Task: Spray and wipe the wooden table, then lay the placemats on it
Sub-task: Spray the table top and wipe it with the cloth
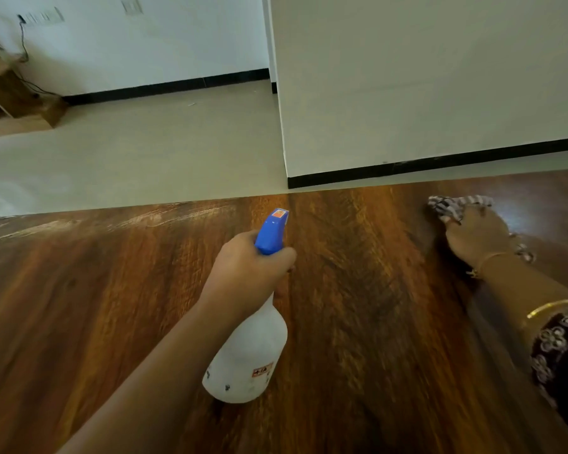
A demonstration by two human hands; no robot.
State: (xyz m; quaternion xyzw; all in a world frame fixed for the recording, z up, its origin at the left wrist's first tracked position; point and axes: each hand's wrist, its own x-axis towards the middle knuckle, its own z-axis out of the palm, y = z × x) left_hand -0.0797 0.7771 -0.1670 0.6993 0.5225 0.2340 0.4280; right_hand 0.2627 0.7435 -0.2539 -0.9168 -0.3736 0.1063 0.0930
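The wooden table (112,306) fills the lower part of your view, glossy, with dark streaked grain running away from you. Your left hand (246,273) is wrapped tightly round the neck of a spray bottle (248,362) above the table's middle, its blue nozzle aimed at the far edge, probably ready to mist it. The bottle is white, smooth plastic, rounded at the base. Your right hand (476,237) presses flat, fingers curled over a striped, crumpled cloth (453,204) near the table's far right edge, placed for wiping. No placemats are visible.
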